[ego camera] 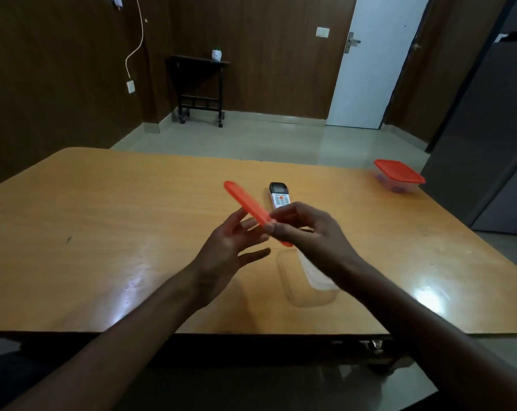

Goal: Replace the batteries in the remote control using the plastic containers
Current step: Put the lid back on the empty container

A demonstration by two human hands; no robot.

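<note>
On the left of the broad orange-brown wooden table (pixel 103 232) there is only glare and a small dark mark on the laminate. Moving toward the middle, the person's left hand (pixel 226 247) is raised above the tabletop with its palm turned inward and its fingers straight and spread, gripping nothing; the fingertips lie close against the underside of a flat orange plastic container lid (pixel 245 204), though whether they actually touch it is hard to tell. The lid is seen edge-on, tilted, its far end lifted up and to the left above the table. Its near end is pinched by the right hand (pixel 304 229), whose thumb and curled fingers close around the lid's edge. Just behind the right hand, a white remote control with a dark display and an orange button (pixel 278 194) lies face-up on the table, its lower part hidden by the knuckles. Below the right hand and wrist sits an open clear plastic container (pixel 307 280), rectangular with rounded corners, resting on the table near the front edge; its contents cannot be made out through the blur. Far to the right, at the table's back corner, stands a second clear plastic container closed with an orange lid (pixel 398 175), well apart from everything else.
</note>
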